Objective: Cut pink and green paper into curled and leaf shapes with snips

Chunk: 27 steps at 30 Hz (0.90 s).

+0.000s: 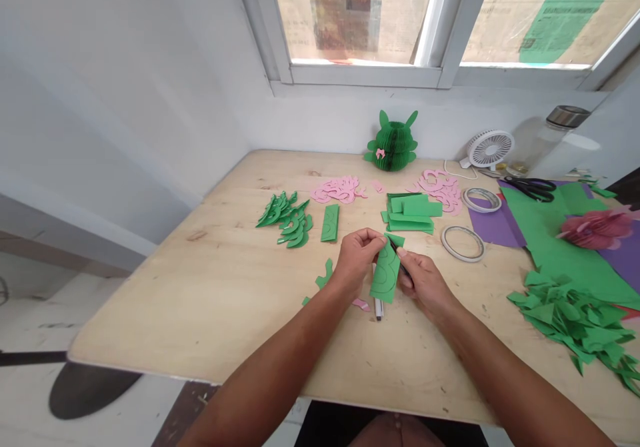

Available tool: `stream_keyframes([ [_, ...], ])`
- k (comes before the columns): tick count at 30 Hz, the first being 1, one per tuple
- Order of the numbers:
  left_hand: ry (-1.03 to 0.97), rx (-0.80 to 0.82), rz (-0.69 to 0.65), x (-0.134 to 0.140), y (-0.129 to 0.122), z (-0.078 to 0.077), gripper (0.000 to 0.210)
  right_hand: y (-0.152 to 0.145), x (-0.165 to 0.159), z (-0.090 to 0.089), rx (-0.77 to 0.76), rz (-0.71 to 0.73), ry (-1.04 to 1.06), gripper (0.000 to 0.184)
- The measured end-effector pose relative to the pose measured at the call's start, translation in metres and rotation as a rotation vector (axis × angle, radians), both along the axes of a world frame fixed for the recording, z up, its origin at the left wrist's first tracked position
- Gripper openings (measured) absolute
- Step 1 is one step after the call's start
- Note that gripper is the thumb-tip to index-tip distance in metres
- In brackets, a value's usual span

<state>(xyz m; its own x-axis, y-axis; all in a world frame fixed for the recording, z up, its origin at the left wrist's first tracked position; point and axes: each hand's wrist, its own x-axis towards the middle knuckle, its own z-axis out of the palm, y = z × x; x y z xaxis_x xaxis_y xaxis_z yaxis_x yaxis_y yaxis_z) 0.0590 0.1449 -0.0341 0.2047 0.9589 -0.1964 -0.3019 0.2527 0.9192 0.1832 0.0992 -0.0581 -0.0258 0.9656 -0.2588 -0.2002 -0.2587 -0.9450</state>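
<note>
A green paper strip (384, 279) with curved outlines drawn on it is pinched at its top by my left hand (361, 250). My right hand (425, 279) is closed around small dark scissors (404, 268), whose blades meet the strip's upper right edge. Most of the scissors' handle is hidden by my fingers. Under the strip lies a white marker (379, 310) with a dark tip. Another marked green strip (329, 223) rests on the table beyond my left hand. Folded green papers (411, 212) are stacked just past both hands.
Cut green pieces (286, 219) lie at left, pink cutouts (336, 189) behind. Tape rolls (463, 243), larger black scissors (531, 187) and green scraps (575, 313) occupy the right. A green honeycomb paper figure (395, 145), white fan (490, 149) and glass bottle (555, 140) stand at the back.
</note>
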Motion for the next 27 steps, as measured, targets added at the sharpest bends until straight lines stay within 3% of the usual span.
stream_keyframes([
  [27, -0.022, 0.018, -0.012, -0.0007, -0.0022, 0.0034, 0.015, -0.0018, -0.0002, -0.0026, -0.022, 0.005, 0.055, 0.043],
])
